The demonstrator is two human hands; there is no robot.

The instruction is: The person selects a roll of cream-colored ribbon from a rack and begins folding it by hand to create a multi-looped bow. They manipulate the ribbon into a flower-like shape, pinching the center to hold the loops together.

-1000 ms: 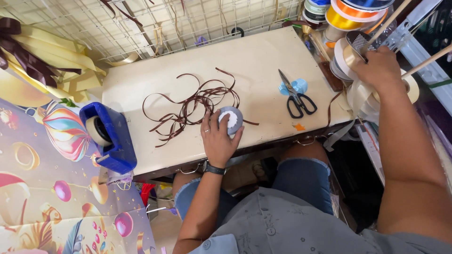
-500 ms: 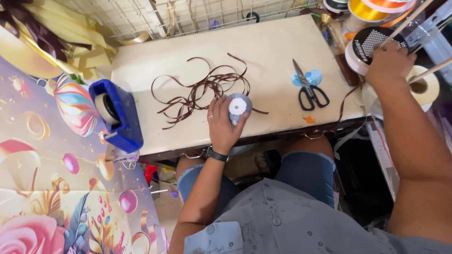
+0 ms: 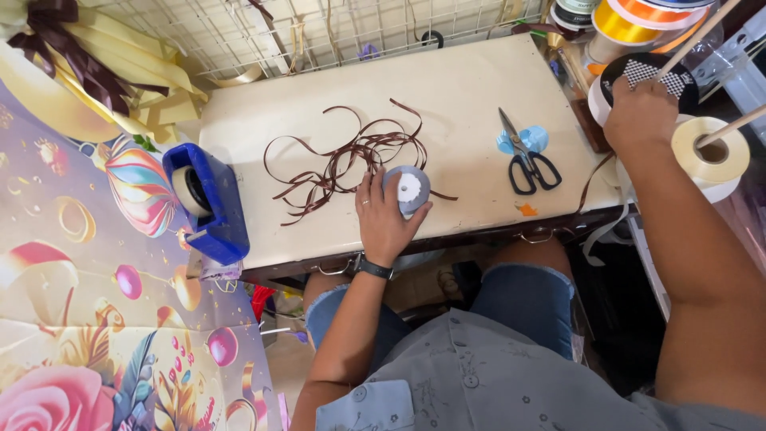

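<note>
Left hand (image 3: pixel 384 219): rests at the near edge of the bench (image 3: pixel 447 88), fingers wrapped around a small grey ribbon spool (image 3: pixel 408 190), held firmly; dark wristband on the wrist.
Grey ribbon spool: stands on the bench just inside the near edge, white hub facing up, brown ribbon trailing from it.
Brown ribbon (image 3: pixel 347 156): loose tangle of loops mid-bench, just beyond and touching the left hand.
Scissors (image 3: pixel 527 160): black-handled, lying flat toward the right edge, beside a pale blue piece.
Tape dispenser (image 3: pixel 209 199): blue, at the left edge of the bench.
Right hand (image 3: pixel 645 112): off the far right corner, fingers closed on a black chequered spool (image 3: pixel 648 73) on a rod.
Cream ribbon roll (image 3: pixel 710 150): on a neighbouring rod, just right of the right hand.
</note>
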